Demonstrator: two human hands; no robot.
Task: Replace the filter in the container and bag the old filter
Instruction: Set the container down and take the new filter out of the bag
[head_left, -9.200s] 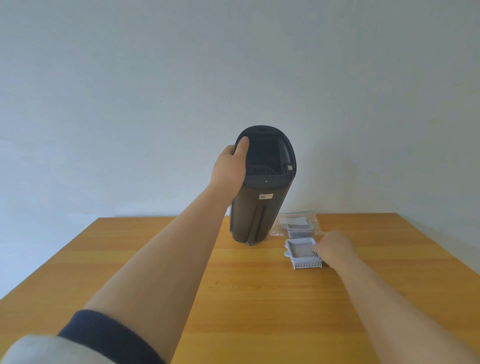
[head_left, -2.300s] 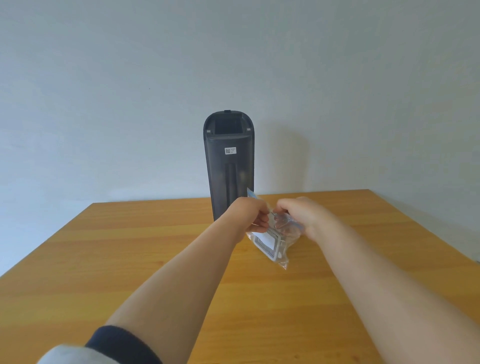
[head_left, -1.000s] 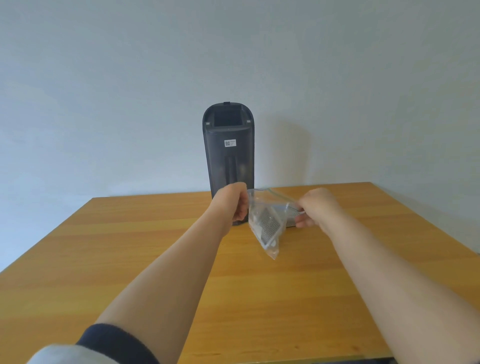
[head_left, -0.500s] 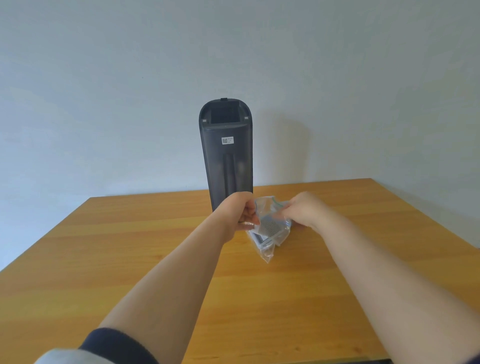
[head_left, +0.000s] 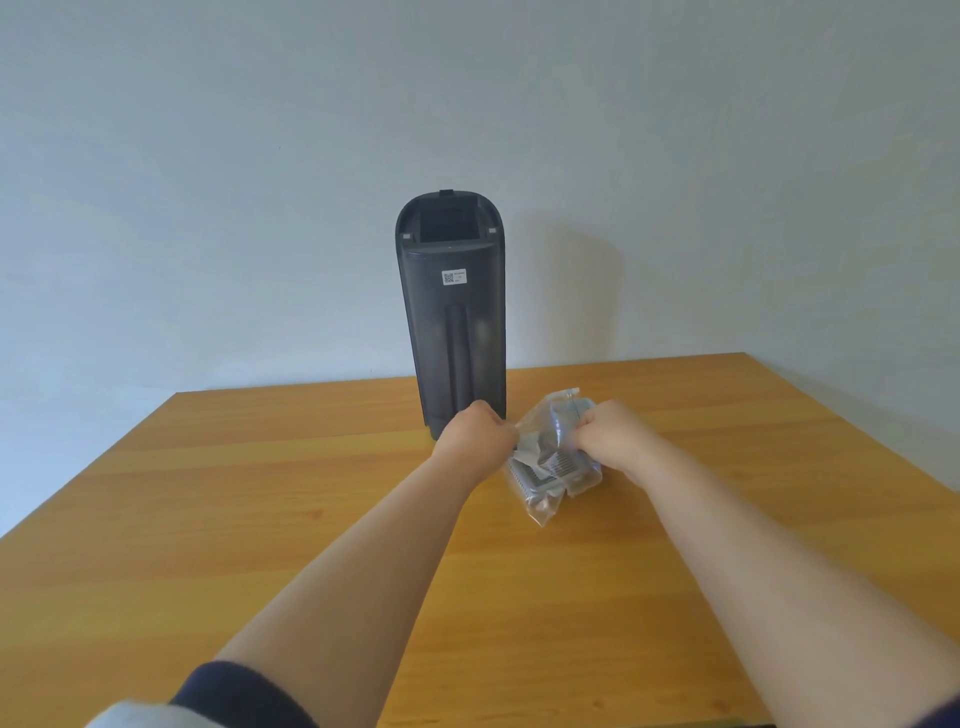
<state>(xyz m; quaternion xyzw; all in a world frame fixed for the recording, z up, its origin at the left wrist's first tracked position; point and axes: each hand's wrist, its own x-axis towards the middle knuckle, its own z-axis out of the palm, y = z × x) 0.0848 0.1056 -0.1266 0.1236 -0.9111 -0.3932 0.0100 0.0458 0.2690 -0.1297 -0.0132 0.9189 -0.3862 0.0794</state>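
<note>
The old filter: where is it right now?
In the head view, the old filter sits inside the clear bag, held between the left hand and right hand, right of the dark container's base.

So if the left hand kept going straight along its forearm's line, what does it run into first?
Probably the dark container. The left hand, closed on the plastic bag, points up-table toward the container's base, which stands right behind its knuckles. The gap between them is hard to judge from this one view.

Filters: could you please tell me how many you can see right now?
1: a white filter inside the clear bag held by both hands. Another may sit hidden inside the dark container.
</note>
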